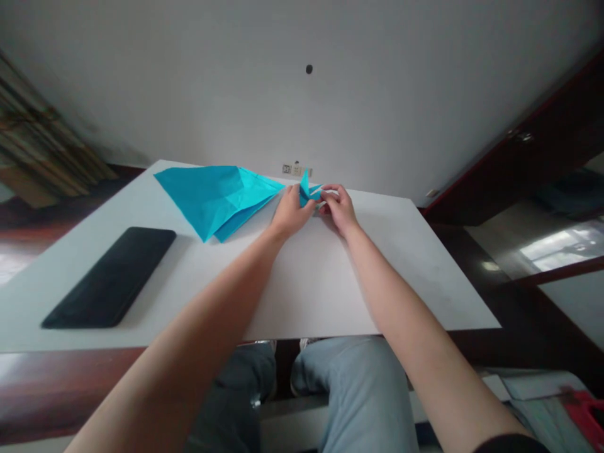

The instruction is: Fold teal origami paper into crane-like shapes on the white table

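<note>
A small folded blue paper piece with pointed tips, resembling an origami crane (304, 187), is held above the far part of the white table (311, 296). My left hand (291, 212) grips it from the left, thumb across its lower edge. On its right side, my right hand (338, 209) is closed with thumb and forefinger at a pointed end of the paper. The fingertips partly hide that end. Just left of my left hand lies a large creased sheet of blue paper (207, 195), partly folded over itself, its right point reaching close to my fingers.
On the table's left side lies a flat black rectangular object (113, 277). A pale wall (236, 94) with sockets (296, 170) rises behind the far edge. Curtains (42, 145) hang at the left, and a dark wooden door (519, 138) stands at the right.
</note>
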